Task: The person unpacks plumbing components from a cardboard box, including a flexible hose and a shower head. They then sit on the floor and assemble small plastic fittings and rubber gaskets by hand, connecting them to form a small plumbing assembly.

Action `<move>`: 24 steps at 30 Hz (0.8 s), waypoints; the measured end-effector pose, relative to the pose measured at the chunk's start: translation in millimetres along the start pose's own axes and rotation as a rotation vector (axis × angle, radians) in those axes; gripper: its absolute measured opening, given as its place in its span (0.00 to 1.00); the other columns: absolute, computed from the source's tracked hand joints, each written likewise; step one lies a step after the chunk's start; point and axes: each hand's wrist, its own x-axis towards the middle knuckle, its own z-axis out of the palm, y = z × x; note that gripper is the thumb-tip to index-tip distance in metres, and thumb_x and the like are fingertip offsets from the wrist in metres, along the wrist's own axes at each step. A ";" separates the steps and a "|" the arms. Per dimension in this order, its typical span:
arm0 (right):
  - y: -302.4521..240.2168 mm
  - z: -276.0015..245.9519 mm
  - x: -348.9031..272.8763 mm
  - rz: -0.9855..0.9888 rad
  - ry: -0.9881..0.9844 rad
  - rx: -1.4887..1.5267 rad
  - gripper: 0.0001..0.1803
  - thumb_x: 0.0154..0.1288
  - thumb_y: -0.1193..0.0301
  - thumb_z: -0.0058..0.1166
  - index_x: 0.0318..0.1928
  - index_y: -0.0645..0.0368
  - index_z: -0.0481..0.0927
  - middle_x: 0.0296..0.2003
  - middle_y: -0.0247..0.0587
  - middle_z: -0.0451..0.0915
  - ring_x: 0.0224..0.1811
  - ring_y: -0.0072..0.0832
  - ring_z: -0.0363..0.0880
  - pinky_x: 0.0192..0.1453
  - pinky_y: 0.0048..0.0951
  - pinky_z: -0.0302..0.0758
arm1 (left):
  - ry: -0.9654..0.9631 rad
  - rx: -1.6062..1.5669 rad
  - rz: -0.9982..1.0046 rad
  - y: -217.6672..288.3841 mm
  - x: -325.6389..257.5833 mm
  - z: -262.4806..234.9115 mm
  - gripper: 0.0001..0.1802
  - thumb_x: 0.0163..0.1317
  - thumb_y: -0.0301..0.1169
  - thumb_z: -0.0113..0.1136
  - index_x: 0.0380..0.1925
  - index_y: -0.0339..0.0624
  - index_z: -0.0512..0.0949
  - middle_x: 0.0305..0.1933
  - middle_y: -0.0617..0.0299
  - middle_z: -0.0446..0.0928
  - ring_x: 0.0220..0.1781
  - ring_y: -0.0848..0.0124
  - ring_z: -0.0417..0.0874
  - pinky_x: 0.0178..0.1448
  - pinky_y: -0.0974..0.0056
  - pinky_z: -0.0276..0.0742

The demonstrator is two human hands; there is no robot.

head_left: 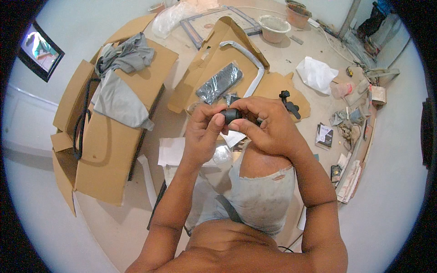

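Observation:
My left hand and my right hand meet above my knee, both pinching a small black round part between fingertips. Most of the part is hidden by my fingers. Just beyond my hands lies a black piece wrapped in clear plastic on an opened cardboard sheet, beside a curved grey tube. A small black bracket lies on cardboard to the right of my right hand.
A large flattened cardboard box with grey cloth and a black cable lies at the left. White paper sheets rest near my knee. Two buckets, a white bag and scattered clutter fill the right.

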 end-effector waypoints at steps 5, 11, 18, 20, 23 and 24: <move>6.4 3.6 3.9 -0.067 0.085 -0.005 0.16 0.56 0.69 0.65 0.45 0.61 0.84 0.29 0.43 0.81 0.28 0.26 0.77 0.35 0.25 0.72 | 0.010 -0.319 -0.146 -5.5 7.6 4.5 0.14 0.72 0.38 0.53 0.49 0.41 0.70 0.42 0.59 0.77 0.39 0.73 0.79 0.44 0.64 0.77; 2.7 0.8 -0.6 0.084 0.060 0.062 0.19 0.55 0.67 0.66 0.48 0.56 0.83 0.33 0.44 0.81 0.31 0.35 0.78 0.37 0.32 0.74 | -0.075 -0.554 -0.244 -4.5 7.6 -4.0 0.14 0.70 0.37 0.55 0.49 0.41 0.69 0.44 0.56 0.79 0.42 0.67 0.82 0.43 0.60 0.81; 1.8 1.3 4.6 -0.031 0.054 -0.013 0.18 0.53 0.67 0.65 0.45 0.57 0.81 0.33 0.44 0.79 0.31 0.35 0.78 0.36 0.33 0.75 | -0.026 -0.513 -0.234 0.1 4.1 2.5 0.17 0.68 0.34 0.58 0.52 0.39 0.69 0.47 0.54 0.79 0.46 0.66 0.84 0.51 0.60 0.84; 1.4 1.7 3.5 -0.037 0.072 -0.014 0.17 0.52 0.68 0.65 0.44 0.58 0.80 0.33 0.44 0.79 0.32 0.35 0.78 0.36 0.33 0.75 | -0.035 -0.502 -0.232 1.5 3.4 4.2 0.18 0.68 0.34 0.59 0.53 0.38 0.70 0.48 0.54 0.79 0.46 0.66 0.84 0.52 0.59 0.84; -0.3 0.4 -0.7 0.067 0.078 0.012 0.17 0.51 0.68 0.65 0.42 0.58 0.79 0.34 0.44 0.79 0.33 0.37 0.79 0.38 0.35 0.75 | -0.021 -0.508 -0.242 2.6 1.4 4.2 0.19 0.67 0.34 0.60 0.54 0.37 0.70 0.49 0.53 0.79 0.47 0.65 0.84 0.52 0.59 0.84; -0.6 0.1 -1.5 0.119 0.076 0.026 0.17 0.50 0.68 0.65 0.42 0.58 0.78 0.35 0.45 0.79 0.34 0.38 0.79 0.39 0.36 0.75 | -0.028 -0.520 -0.244 2.6 0.3 3.8 0.20 0.67 0.34 0.60 0.54 0.37 0.70 0.49 0.53 0.79 0.48 0.65 0.84 0.53 0.59 0.84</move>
